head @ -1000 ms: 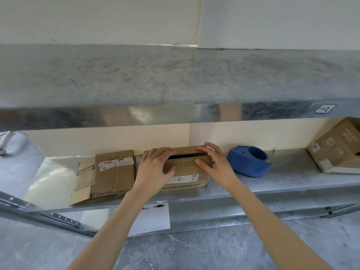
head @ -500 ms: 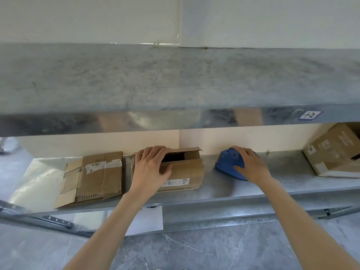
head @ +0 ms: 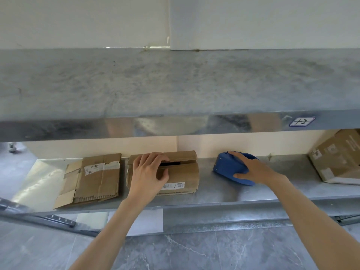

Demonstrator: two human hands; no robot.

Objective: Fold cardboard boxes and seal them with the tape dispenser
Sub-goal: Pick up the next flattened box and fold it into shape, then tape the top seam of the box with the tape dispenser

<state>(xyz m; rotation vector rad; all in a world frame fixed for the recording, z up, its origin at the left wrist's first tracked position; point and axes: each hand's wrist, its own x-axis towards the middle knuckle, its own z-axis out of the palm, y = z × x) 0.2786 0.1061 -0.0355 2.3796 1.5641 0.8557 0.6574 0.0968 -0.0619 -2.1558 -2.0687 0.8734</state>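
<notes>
My left hand (head: 149,173) curls over box (head: 181,177) flaps; right hand (head: 255,170) grips tape dispenser (head: 226,166) right of box; flaps may spring open if I ease off

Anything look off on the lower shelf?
Middle box: top flaps gape, dark slot showing beside the left hand; its front bulges. Flattened box at left has torn tape and a ragged lower edge. Far-right box sits skewed.

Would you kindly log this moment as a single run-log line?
left hand holds small box flaps down | right hand grips tape dispenser | flaps untaped, gap showing
</notes>
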